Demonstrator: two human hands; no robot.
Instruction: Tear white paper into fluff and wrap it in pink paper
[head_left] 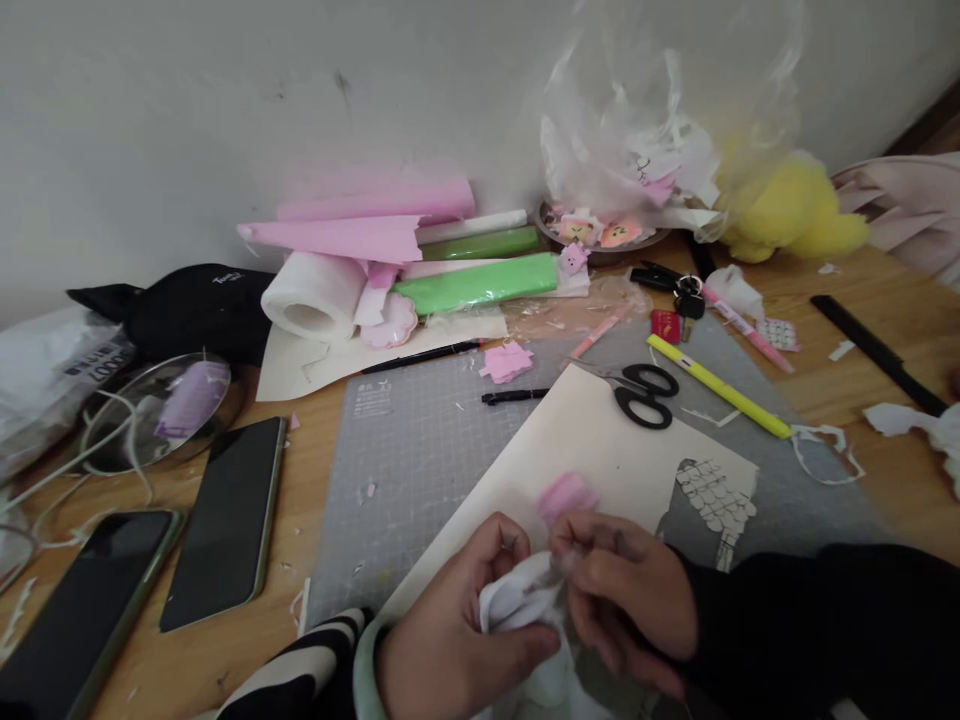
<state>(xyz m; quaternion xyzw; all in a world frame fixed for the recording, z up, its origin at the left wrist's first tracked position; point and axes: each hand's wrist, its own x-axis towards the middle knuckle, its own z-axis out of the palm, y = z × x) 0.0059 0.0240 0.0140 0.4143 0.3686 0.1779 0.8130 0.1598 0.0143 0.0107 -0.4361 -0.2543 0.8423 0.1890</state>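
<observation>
My left hand (471,625), with a pale green bangle at its wrist, is closed around a crumpled white tissue-like sheet (529,590) at the bottom middle. My right hand (630,580) pinches the same sheet at its upper right edge; its fingers are curled and partly blurred. Just beyond the fingertips a blurred pink piece (568,494) shows over a cream paper sheet (600,420). On that sheet's right part lies a cut-out with black drawn outlines (716,500). Black-handled scissors (646,395) rest at the sheet's top corner.
Under the paper is a grey cutting mat (390,460), with a pink cut-out (507,362) and a yellow pen (720,388) on it. Two phones (225,525) and a metal bowl (161,410) are at left. A paper roll (311,295), pink rolls and a plastic bag (637,130) stand behind.
</observation>
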